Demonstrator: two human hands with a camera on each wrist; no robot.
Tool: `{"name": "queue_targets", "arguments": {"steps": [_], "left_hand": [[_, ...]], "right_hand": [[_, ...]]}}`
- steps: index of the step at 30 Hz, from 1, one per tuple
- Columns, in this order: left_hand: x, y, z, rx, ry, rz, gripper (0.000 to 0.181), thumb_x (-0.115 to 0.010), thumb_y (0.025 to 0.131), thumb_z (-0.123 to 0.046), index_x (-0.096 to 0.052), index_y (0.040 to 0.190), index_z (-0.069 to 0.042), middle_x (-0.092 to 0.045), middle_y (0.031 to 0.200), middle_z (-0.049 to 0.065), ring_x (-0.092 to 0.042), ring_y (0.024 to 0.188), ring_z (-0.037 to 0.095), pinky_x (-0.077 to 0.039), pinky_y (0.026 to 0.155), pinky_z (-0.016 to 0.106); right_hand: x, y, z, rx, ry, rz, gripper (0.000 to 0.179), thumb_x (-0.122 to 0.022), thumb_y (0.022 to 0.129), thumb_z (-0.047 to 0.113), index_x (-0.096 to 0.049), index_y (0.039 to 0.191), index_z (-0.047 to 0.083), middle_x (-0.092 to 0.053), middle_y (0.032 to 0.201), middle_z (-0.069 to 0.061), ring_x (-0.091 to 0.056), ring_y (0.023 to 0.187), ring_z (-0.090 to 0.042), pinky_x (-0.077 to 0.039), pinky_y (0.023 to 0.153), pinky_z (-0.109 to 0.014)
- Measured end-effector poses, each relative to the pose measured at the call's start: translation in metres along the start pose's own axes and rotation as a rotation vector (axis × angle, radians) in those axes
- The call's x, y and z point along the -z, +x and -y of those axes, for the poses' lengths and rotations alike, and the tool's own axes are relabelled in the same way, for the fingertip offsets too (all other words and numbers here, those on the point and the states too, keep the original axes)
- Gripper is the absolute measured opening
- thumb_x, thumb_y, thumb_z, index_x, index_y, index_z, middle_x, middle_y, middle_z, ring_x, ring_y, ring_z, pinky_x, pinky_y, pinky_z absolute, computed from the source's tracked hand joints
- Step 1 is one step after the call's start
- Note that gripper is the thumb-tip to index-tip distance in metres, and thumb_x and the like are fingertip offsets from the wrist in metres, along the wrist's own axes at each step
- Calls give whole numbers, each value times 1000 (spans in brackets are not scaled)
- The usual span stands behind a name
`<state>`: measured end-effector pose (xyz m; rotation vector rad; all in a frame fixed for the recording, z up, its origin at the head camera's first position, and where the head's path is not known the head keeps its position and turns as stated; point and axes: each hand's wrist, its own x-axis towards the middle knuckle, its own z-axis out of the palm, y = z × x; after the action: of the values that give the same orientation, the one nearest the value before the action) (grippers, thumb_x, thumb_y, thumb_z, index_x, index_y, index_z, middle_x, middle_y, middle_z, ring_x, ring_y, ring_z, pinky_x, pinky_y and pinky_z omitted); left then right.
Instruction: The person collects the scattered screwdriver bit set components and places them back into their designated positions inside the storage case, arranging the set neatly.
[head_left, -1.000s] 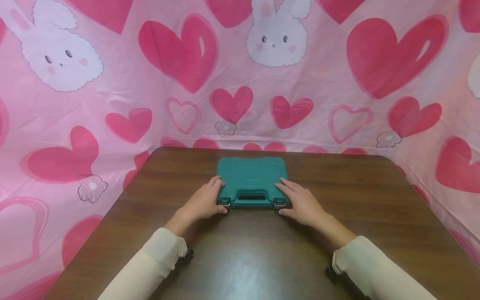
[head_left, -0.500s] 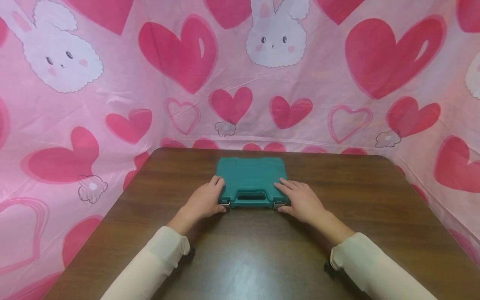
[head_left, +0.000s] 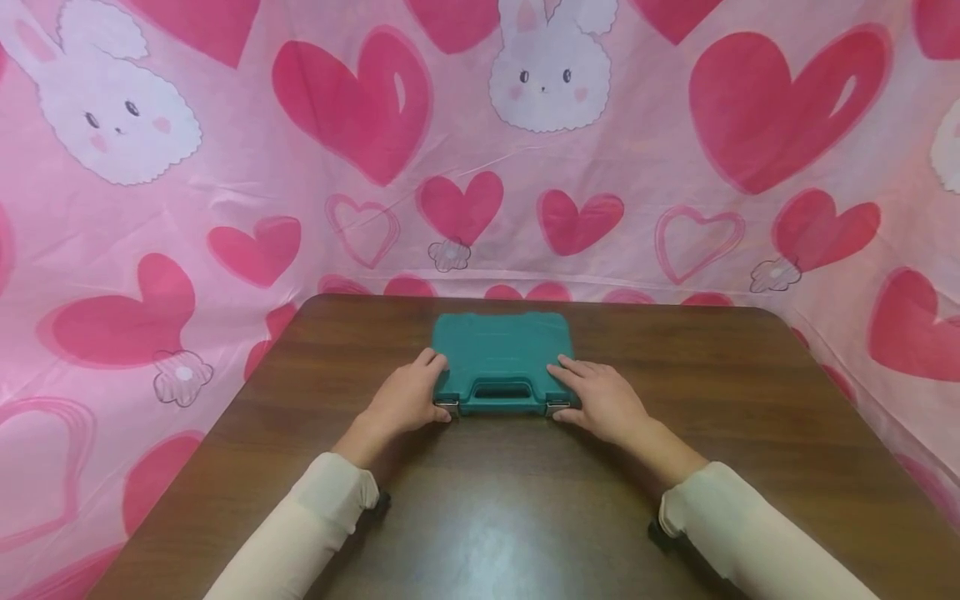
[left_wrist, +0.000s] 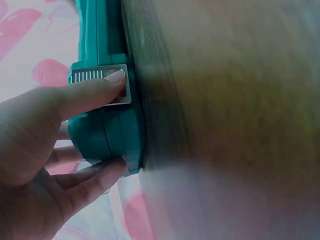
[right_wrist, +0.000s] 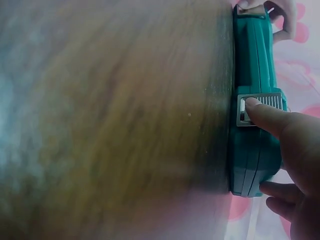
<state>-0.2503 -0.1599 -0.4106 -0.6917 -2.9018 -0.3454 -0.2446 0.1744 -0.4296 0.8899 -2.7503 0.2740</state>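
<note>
A teal plastic carrying case [head_left: 502, 346] lies flat on the wooden table, lid down, its handle [head_left: 504, 406] towards the person. My left hand [head_left: 408, 393] grips its near left corner, fingers along the side. In the left wrist view the left thumb presses a ribbed metal latch [left_wrist: 87, 75] on the front face. At the opposite near corner, my right hand [head_left: 606, 404] holds the case the same way, fingertips over the top edge. Its thumb lies on the second metal latch [right_wrist: 272, 100] in the right wrist view. Both latches sit flat against the case.
The brown wooden table [head_left: 480, 500] has rounded far corners just beyond the case. A pink curtain [head_left: 630, 158] with hearts and rabbits hangs behind it and along both sides. Cream sleeves and dark wrist straps cover the forearms.
Both thumbs have shifted up slightly onto the front latches. The case stays in the same spot, and the other fingers keep nearly the same hold.
</note>
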Motion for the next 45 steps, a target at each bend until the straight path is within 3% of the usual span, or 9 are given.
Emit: {"name": "queue_targets", "arguments": {"steps": [14, 28, 36, 45], "left_hand": [[6, -1, 5, -21, -15, 15, 69, -93, 62, -38, -55, 114, -12, -47, 106, 2, -53, 72, 20, -49, 69, 34], [6, 4, 11, -24, -97, 13, 66, -93, 63, -30, -59, 117, -13, -52, 108, 2, -56, 83, 22, -52, 79, 39], [5, 8, 15, -29, -100, 11, 67, -93, 63, -29, -60, 118, -12, -53, 109, 2, -56, 87, 21, -51, 82, 40], [6, 1, 22, -21, -108, 5, 69, -91, 65, -35, -64, 123, -11, -59, 120, 7, -57, 107, 27, -46, 95, 46]], "right_hand": [[1, 1, 3, 26, -10, -34, 70, -75, 81, 49, -57, 138, 15, -54, 139, -10, -56, 119, -32, -44, 97, -49], [5, 0, 5, 2, -7, -42, 66, -74, 81, 50, -60, 135, 16, -57, 136, -7, -58, 117, -30, -47, 92, -49], [4, 3, 5, -26, 2, -30, 64, -72, 82, 53, -61, 135, 18, -57, 136, -6, -59, 117, -28, -48, 91, -48], [0, 3, 8, -41, 44, -8, 63, -70, 84, 52, -58, 137, 19, -54, 139, -6, -55, 122, -31, -44, 96, -52]]}}
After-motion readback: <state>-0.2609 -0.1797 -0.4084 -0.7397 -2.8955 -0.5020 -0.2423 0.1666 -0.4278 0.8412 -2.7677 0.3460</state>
